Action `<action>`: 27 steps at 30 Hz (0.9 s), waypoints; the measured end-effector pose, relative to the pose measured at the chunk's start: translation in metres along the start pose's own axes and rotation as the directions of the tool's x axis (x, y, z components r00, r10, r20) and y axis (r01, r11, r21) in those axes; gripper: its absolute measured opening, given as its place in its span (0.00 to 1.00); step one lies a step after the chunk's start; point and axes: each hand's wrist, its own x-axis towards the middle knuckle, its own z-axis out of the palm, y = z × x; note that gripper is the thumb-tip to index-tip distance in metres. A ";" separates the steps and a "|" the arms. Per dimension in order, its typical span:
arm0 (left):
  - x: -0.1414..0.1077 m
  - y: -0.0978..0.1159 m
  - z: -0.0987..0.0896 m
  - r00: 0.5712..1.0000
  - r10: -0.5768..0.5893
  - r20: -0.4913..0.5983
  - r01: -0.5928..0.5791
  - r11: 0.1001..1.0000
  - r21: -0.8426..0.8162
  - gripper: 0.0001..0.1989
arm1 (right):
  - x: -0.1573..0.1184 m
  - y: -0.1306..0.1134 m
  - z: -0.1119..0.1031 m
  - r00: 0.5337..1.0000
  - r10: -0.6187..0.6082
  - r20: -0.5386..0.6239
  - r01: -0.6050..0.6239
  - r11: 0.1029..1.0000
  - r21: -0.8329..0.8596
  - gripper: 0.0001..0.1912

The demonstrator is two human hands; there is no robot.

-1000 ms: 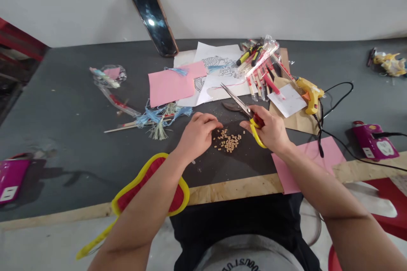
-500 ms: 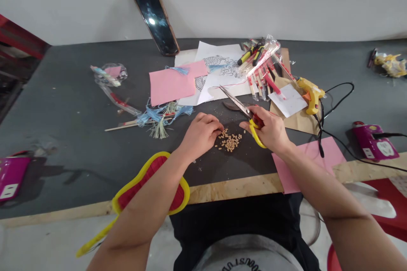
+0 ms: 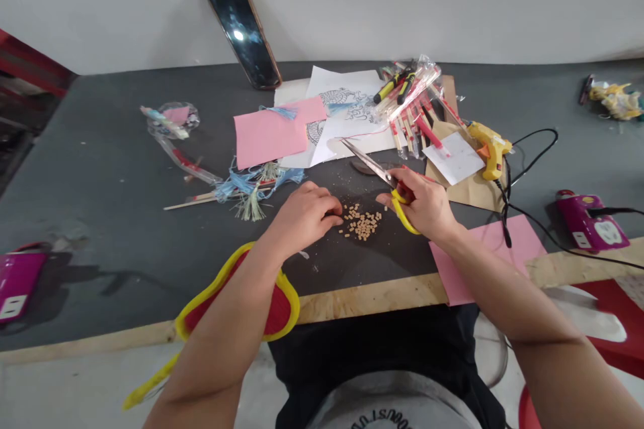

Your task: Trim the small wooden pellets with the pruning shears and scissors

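Observation:
My right hand [image 3: 421, 200] is wrapped round a pair of scissors [image 3: 371, 164] with yellow handles, their long metal blades pointing up and to the left. Between my hands lies a small heap of short tan pieces [image 3: 363, 224], like cut bits of stick. Just left of that heap, my left hand [image 3: 308, 214] has its fingers curled and thumb near the index; whatever they may hold is too small to make out. Beneath my left forearm is a red shape with a fuzzy yellow rim [image 3: 282, 312]. Behind the scissors lies a dark curved tool [image 3: 363, 167], partly covered.
Blue and pale green tassels [image 3: 251, 198] lie beyond my left hand. Pink paper [image 3: 272, 134], printed sheets, bagged sticks [image 3: 410, 114] and a yellow glue gun [image 3: 492, 147] with its cable fill the back. A phone [image 3: 245, 37] leans on the wall. Purple power boxes [image 3: 591, 222] stand at both sides.
My left hand has drawn back slightly left, away from the heap of tan pieces. My right hand keeps the scissors in nearly the same place.

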 end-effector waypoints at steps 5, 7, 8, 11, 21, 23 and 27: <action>0.000 0.004 0.001 0.999 -0.005 -0.035 0.001 0.993 -0.115 0.05 | 0.000 0.000 0.001 1.000 0.014 0.014 -0.014 1.000 -0.017 0.23; 0.000 0.007 0.001 0.990 -0.088 -0.106 0.041 0.926 -0.376 0.05 | 0.000 0.000 0.001 1.000 0.013 0.003 -0.013 1.000 -0.022 0.23; 0.000 0.010 0.002 0.979 -0.151 -0.136 0.054 0.836 -0.546 0.05 | 0.000 0.000 0.000 1.000 0.008 -0.005 -0.008 1.000 -0.020 0.23; 0.002 0.017 0.004 0.944 -0.300 -0.140 -0.029 0.345 -0.938 0.10 | -0.001 -0.003 0.000 1.000 -0.003 -0.014 0.003 1.000 -0.016 0.22; 0.005 0.025 0.007 0.928 -0.360 -0.095 -0.197 -0.259 -0.946 0.11 | -0.006 -0.021 0.000 0.978 -0.202 0.044 0.206 0.967 -0.150 0.21; 0.004 0.025 0.008 0.925 -0.373 -0.065 -0.179 -0.279 -0.944 0.11 | -0.006 -0.023 0.001 0.970 -0.236 0.054 0.242 0.952 -0.186 0.21; 0.004 0.029 0.010 0.925 -0.379 -0.024 -0.155 -0.319 -0.935 0.14 | -0.008 -0.023 0.004 0.967 -0.245 0.063 0.253 0.937 -0.241 0.21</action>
